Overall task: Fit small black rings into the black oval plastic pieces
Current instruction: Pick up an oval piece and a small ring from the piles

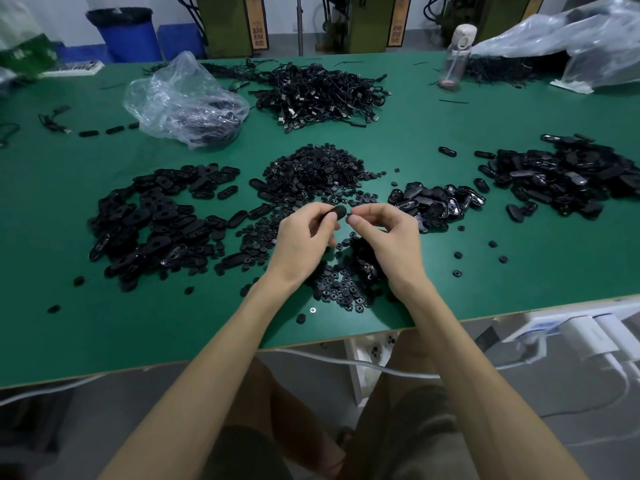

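My left hand (304, 237) pinches a black oval plastic piece (337, 213) above the green table (450, 289). My right hand (384, 233) has its thumb and fingers curled together right beside that piece; whether a small ring sits between the fingertips is too small to tell. A heap of small black rings (318, 171) lies just behind my hands, and more rings (343, 285) are scattered under my wrists. A pile of oval pieces (156, 220) lies to the left, and another pile of oval pieces (436, 202) lies to the right.
A bigger heap of black parts (561, 174) sits at the far right. Behind are a tangle of black cables (322, 91), a clear plastic bag (183, 98) and a water bottle (457, 57). The table's front edge (346, 339) runs near my forearms, with white cables below.
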{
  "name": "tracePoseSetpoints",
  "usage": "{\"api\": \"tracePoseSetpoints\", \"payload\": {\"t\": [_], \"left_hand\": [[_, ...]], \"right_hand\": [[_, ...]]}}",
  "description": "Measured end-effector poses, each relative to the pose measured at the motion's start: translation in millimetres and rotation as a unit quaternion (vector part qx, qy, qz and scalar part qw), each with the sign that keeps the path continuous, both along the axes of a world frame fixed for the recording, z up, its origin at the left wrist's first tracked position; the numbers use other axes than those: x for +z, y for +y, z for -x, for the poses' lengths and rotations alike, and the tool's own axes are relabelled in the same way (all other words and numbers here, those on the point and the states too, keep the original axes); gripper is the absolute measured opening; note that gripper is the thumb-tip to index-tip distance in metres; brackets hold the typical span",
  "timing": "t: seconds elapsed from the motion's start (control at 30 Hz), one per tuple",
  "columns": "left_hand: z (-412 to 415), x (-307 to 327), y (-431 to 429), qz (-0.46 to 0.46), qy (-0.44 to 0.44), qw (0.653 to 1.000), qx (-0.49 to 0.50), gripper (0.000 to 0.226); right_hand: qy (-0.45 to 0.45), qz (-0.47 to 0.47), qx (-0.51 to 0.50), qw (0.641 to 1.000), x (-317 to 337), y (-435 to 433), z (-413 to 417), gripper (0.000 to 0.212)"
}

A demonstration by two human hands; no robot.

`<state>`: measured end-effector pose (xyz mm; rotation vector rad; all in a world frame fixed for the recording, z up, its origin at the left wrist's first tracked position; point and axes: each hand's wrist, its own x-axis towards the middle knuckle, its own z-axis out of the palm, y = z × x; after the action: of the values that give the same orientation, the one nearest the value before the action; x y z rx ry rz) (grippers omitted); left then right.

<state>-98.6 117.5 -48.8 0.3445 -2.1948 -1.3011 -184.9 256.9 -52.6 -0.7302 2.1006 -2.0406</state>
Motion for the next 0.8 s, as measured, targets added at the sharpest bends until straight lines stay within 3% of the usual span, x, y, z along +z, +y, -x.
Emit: {"api": "tracePoseSetpoints", "payload": {"t": [0.2, 0.3, 0.8], "left_hand": [[-1.4, 2.4, -1.2, -0.094, 0.023, 0.995, -0.030, 0.017], [-2.9, 3.5, -1.6, -0.132, 0.034, 0.990, -0.044, 0.028], [-3.3, 2.5, -0.4, -0.158, 0.018, 0.986, -0.059, 0.039]], "right_hand": [[-0.006, 0.014, 0.021, 1.000, 0.6, -0.3, -0.2, 0.009], [-0.009, 0.016, 0.039, 0.999, -0.1, 0.0, -0.6, 0.020], [0.008, 0.020, 0.055, 0.998, -1.7, -0.8, 1.2, 0.012]]}}
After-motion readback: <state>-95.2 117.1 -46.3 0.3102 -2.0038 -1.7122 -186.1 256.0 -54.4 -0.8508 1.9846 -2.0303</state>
